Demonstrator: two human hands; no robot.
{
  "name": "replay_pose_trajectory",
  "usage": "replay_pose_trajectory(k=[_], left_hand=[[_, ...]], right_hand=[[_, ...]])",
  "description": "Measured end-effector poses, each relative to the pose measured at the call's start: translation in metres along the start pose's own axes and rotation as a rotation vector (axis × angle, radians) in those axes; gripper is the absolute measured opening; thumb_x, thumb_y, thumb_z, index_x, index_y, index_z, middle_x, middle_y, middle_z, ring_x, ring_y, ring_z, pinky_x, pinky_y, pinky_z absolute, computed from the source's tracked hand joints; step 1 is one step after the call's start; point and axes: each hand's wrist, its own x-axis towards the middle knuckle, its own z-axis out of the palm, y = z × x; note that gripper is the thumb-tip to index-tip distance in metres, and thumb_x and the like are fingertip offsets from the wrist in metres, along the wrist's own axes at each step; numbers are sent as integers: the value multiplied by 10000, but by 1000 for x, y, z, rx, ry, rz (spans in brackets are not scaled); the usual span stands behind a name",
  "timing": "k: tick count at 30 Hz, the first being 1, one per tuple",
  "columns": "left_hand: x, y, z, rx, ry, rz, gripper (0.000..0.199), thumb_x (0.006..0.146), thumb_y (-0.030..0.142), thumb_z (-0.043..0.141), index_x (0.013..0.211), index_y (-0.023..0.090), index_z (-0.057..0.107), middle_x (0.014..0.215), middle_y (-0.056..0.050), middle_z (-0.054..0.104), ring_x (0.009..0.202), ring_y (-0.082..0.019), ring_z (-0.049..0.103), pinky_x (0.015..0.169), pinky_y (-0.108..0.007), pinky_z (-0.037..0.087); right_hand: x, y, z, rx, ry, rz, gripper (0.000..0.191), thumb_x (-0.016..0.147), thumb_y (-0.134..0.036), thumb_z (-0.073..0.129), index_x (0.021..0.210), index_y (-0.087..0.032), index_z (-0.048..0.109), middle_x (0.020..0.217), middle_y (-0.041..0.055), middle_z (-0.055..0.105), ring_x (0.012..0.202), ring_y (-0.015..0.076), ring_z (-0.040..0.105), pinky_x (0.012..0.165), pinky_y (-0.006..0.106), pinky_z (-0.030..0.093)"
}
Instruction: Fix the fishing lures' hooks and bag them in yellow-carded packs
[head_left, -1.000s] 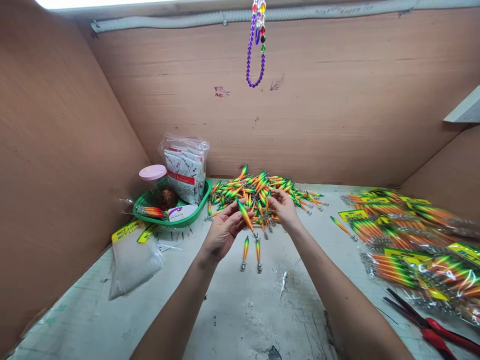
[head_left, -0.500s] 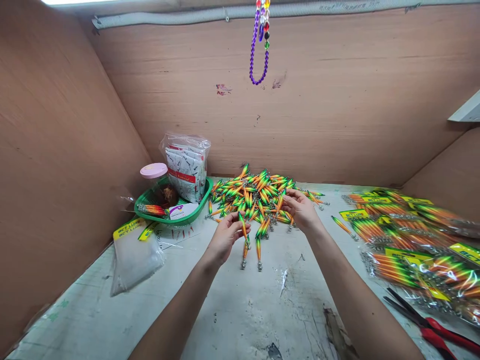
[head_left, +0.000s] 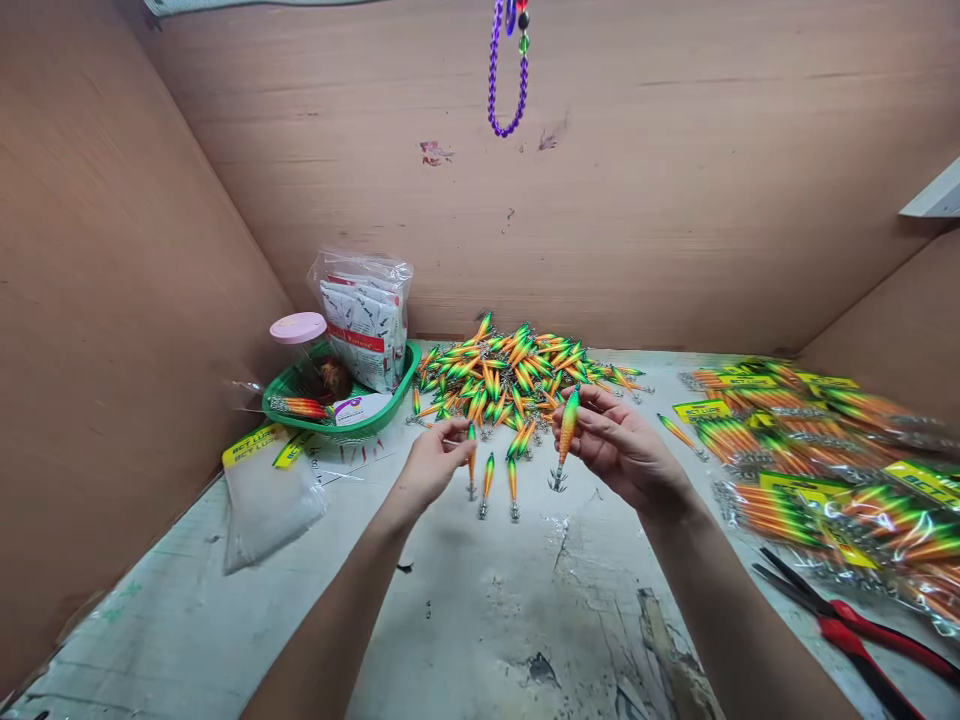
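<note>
Between the thumb and fingers of my right hand (head_left: 622, 440), a green, yellow and orange squid jig (head_left: 569, 425) hangs with its hook crown downward. My left hand (head_left: 435, 462) pinches a similar squid jig (head_left: 472, 462) by its upper part, the hooks just at the worktop. To the right of that jig, two more squid jigs lie side by side, one orange-bodied jig (head_left: 487, 487) and another jig (head_left: 513, 490), hooks toward me. Behind both hands spreads a heap of squid jigs (head_left: 517, 365); my right fingers hide part of its front edge.
At left stand a green basket (head_left: 360, 430) with a jar and packets, and clear plastic bags (head_left: 274, 510) with yellow headers. Bagged jigs (head_left: 795, 510) cover the right side, near red-handled scissors (head_left: 847, 625). A purple bead string (head_left: 493, 90) hangs above. Wooden walls enclose the worktop.
My right hand has drawn a squid jig out of the heap toward me. The left hand has shifted its jig leftward and lowered it beside the two lying ones. The view has tilted down slightly.
</note>
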Motion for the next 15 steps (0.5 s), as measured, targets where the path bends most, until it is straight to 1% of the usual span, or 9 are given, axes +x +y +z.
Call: replay_pose_trajectory(k=[2,3,6,8,10,11,13,14,15], left_hand=[[11,-19,-7,87,40,-59,250,584,149,735,816,134,644,619,36,567,542,-102,538,533,-232,455],[16,-28,-8,129,52,-83,232,575,126,728,786,138,634,586,49,549,499,-94,520,504,-226,439],[23,-46,-5,225,67,-122,220,570,95,716,763,151,625,553,58,544,451,-98,513,476,-227,429],[20,-46,-2,267,83,-108,219,576,95,720,769,152,631,571,43,558,495,-126,551,514,-250,460],[9,-36,1,289,112,-50,226,604,120,722,816,155,651,669,2,604,628,-168,606,613,-287,499],[0,-29,3,298,125,-8,231,627,148,721,851,162,664,744,-23,628,714,-188,622,672,-304,508],[-29,-17,12,265,67,68,261,690,227,712,946,183,688,914,-70,659,887,-223,622,788,-332,505],[-46,-13,21,226,-22,96,277,716,281,709,980,196,701,951,-81,671,921,-229,625,818,-336,503],[-65,-12,32,91,-225,94,339,747,325,699,1062,199,694,1040,-104,671,1000,-241,616,879,-349,488]], right_hand=[[-4,2,2,19,3,7,298,649,-257,823,885,-243,641,777,-39,699,687,97,659,637,206,546],[-6,3,2,26,7,12,296,650,-252,822,881,-242,636,777,-40,698,684,96,658,636,207,546],[-13,5,1,40,29,32,301,649,-251,823,878,-230,628,774,-35,695,670,97,656,635,212,549],[-21,6,-2,45,56,41,305,645,-254,825,873,-223,626,769,-28,693,669,100,655,636,217,551],[-33,9,-6,55,121,24,298,639,-264,828,852,-219,625,762,-32,683,675,101,652,659,230,556],[-41,13,-7,58,167,3,290,638,-274,829,838,-219,626,760,-34,677,682,102,652,679,239,560],[-60,26,-6,62,273,-63,268,647,-298,822,811,-225,623,779,-35,675,722,115,661,738,271,564],[-71,36,-2,61,320,-102,253,663,-309,811,809,-234,618,798,-32,678,753,127,668,766,291,562],[-82,48,3,58,359,-147,232,687,-316,792,814,-246,610,829,-27,684,793,143,674,791,313,559]])
